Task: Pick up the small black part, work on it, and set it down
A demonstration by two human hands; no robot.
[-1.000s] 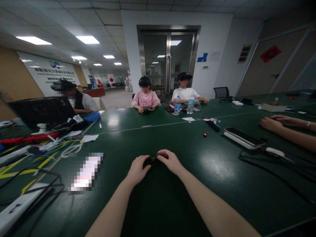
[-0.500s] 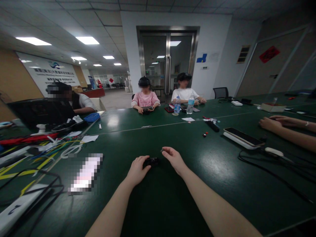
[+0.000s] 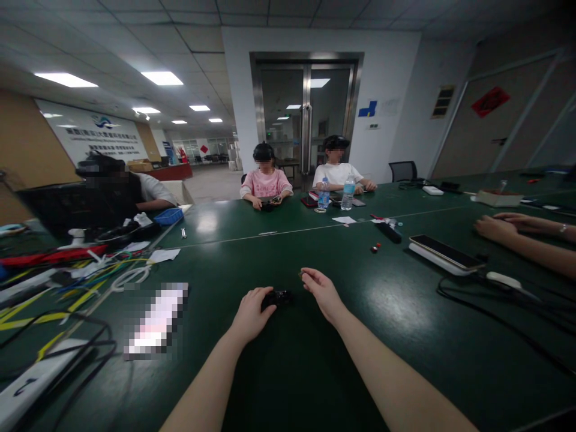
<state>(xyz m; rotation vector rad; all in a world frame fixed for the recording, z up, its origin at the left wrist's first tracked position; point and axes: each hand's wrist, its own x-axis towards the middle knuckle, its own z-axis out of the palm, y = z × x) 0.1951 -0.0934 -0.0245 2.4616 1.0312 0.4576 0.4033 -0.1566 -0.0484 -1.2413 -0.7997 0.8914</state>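
Observation:
My left hand [image 3: 251, 312] rests on the green table [image 3: 297, 360] with its fingers closed around a small black object [image 3: 278, 297]. My right hand [image 3: 320, 288] hovers just to the right of that object, thumb and forefinger pinched on a tiny piece [image 3: 300, 275] that I cannot make out. Both forearms reach in from the bottom edge.
A blurred-out flat item [image 3: 155, 318] lies left of my hands. Cables and yellow wires [image 3: 67, 288] crowd the left side. A phone on a white box [image 3: 443, 253] and a cable [image 3: 495, 312] lie right. Another person's arms [image 3: 522, 237] rest at the right edge. Three people sit across.
My right hand has let go of the black object and lifted away to the right, pinching a tiny piece. The left hand stays on the object.

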